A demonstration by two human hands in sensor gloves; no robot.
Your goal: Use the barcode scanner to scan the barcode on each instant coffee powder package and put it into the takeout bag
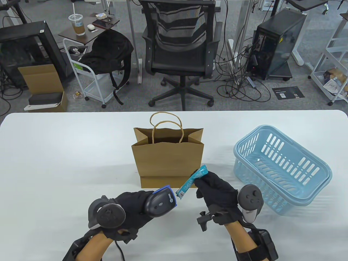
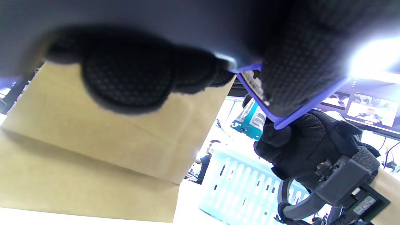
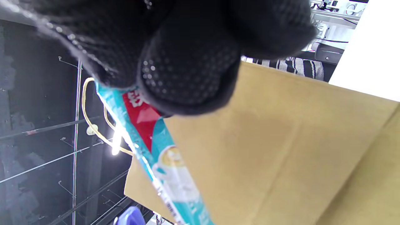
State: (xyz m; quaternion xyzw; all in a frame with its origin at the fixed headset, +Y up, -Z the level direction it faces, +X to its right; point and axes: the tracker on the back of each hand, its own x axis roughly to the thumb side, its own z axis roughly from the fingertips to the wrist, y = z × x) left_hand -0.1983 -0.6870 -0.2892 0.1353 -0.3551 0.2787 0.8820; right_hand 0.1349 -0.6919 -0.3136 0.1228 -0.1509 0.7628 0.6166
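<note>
My left hand (image 1: pixel 130 209) grips a dark grey barcode scanner (image 1: pixel 160 202) with a blue-rimmed head that points up and right. My right hand (image 1: pixel 214 190) pinches a slim teal coffee stick package (image 1: pixel 191 180) by its upper end; its lower end hangs just in front of the scanner head. In the left wrist view the package's barcode (image 2: pixel 257 118) faces the scanner's blue rim (image 2: pixel 300 111). The right wrist view shows the package (image 3: pixel 162 156) under my fingers (image 3: pixel 187 72). A brown paper takeout bag (image 1: pixel 168 160) stands upright and open directly behind both hands.
A light blue plastic basket (image 1: pixel 282 168) sits on the white table (image 1: pixel 54 163) to the right of the bag, with nothing visible inside. Beyond the table's far edge stand an office chair (image 1: pixel 180 51), a cart and a computer tower.
</note>
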